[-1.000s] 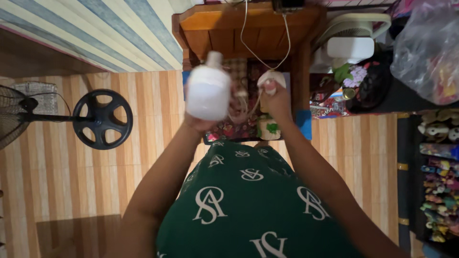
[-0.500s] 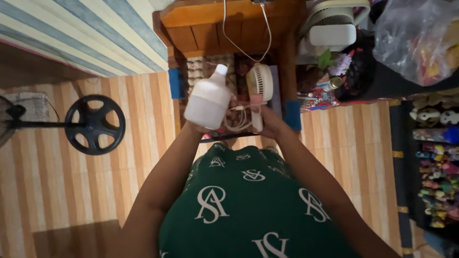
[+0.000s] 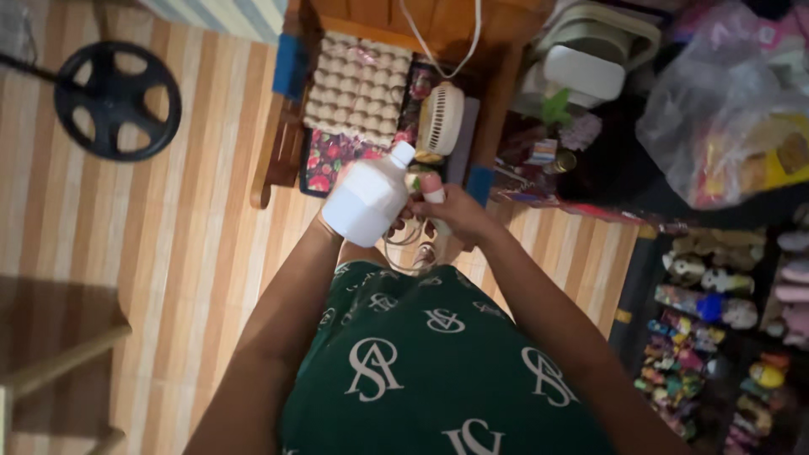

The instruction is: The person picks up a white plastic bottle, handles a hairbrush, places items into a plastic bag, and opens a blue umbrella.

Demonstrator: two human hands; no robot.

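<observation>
My left hand (image 3: 337,195) grips a white plastic bottle (image 3: 367,199) with a white cap, tilted so the cap points up and to the right. Most of that hand is hidden behind the bottle. My right hand (image 3: 447,212) is closed beside the bottle's neck on a small tube-like thing with a pinkish tip (image 3: 431,186); what it is I cannot tell. Both hands are held in front of my green patterned shirt (image 3: 421,371), above a low wooden table (image 3: 286,126).
A tray of eggs (image 3: 358,84) and a small white fan (image 3: 442,118) with a white cable (image 3: 438,50) lie on the table. A black fan base (image 3: 116,101) stands on the striped floor at left. Bags, a white box (image 3: 586,72) and shelves of small toys (image 3: 725,337) crowd the right side.
The view has tipped downward and shifted, so the table and fan now sit higher in frame. My right hand has closed in beside the bottle's neck; the left still holds the bottle.
</observation>
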